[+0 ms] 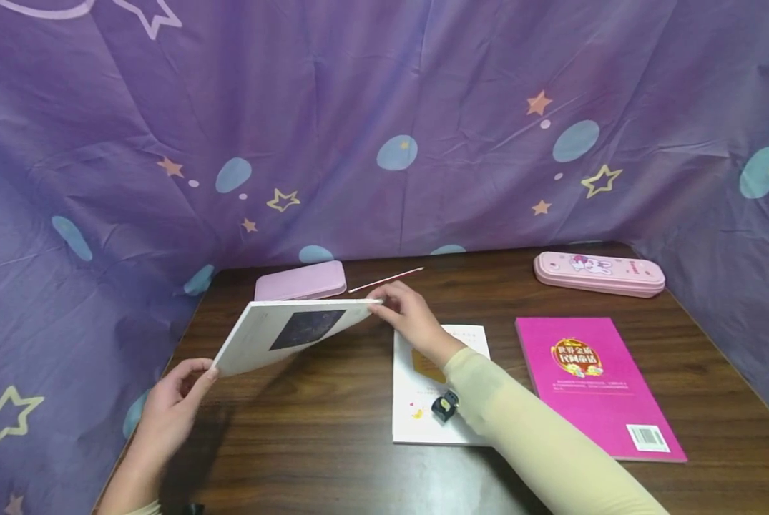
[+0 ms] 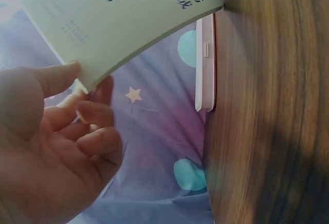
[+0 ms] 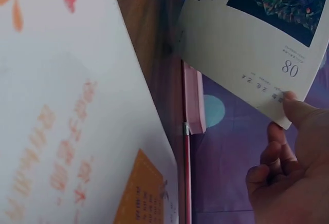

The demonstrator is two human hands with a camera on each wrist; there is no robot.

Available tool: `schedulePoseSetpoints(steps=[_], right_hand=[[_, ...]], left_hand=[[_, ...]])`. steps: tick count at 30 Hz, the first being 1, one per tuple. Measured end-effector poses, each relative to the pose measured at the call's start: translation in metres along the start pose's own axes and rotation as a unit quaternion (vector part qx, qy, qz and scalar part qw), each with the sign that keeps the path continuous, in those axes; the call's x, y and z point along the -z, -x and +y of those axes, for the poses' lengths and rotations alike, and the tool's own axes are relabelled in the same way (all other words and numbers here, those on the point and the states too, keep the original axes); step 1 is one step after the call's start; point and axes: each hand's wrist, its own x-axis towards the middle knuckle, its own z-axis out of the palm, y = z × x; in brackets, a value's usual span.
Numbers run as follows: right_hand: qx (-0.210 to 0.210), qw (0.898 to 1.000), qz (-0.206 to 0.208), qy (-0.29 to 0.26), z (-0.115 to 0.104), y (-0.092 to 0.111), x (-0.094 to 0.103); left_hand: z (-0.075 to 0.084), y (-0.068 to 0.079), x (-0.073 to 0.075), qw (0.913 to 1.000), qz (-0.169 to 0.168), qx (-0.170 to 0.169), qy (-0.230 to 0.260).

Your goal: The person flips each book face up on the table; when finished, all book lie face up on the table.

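Observation:
A white book or magazine (image 1: 255, 347) with a dark picture on its cover is held tilted above the left part of the table. My left hand (image 1: 177, 400) pinches its near left corner, thumb on the cover, as the left wrist view also shows. At its far right corner my right hand (image 1: 413, 318) pinches the edge between thumb and fingers. The number 08 is printed on the cover (image 3: 247, 54) in the right wrist view. Below my right forearm lies a white book (image 1: 416, 422) with an orange patch, partly hidden by the sleeve.
A pink book (image 1: 584, 400) lies at the right, partly under the sleeve in the head view. Behind it is a pink pencil case (image 1: 599, 274) with a rabbit picture. Another pink case (image 1: 303, 280) and a thin pencil (image 1: 387, 280) lie at the back. Purple curtains (image 1: 358, 107) border the table.

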Motion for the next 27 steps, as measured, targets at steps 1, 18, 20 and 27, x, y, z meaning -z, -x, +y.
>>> schedulePoseSetpoints(steps=[1,18,20,27], right_hand=[[0.005,1.000,0.004,-0.004,-0.001,0.000,0.001],[0.023,0.998,0.032,-0.049,-0.009,0.003,0.005],[0.018,0.998,0.029,-0.050,-0.010,0.004,0.005],[-0.023,0.999,-0.018,-0.031,-0.007,0.006,0.007]], left_hand=[[0.001,0.000,0.000,0.9998,0.017,-0.002,0.012],[0.008,-0.003,-0.003,0.9805,0.172,-0.018,0.093],[0.007,-0.003,-0.003,0.9799,0.173,-0.019,0.097],[-0.002,-0.003,0.000,0.9996,0.026,0.002,-0.004]])
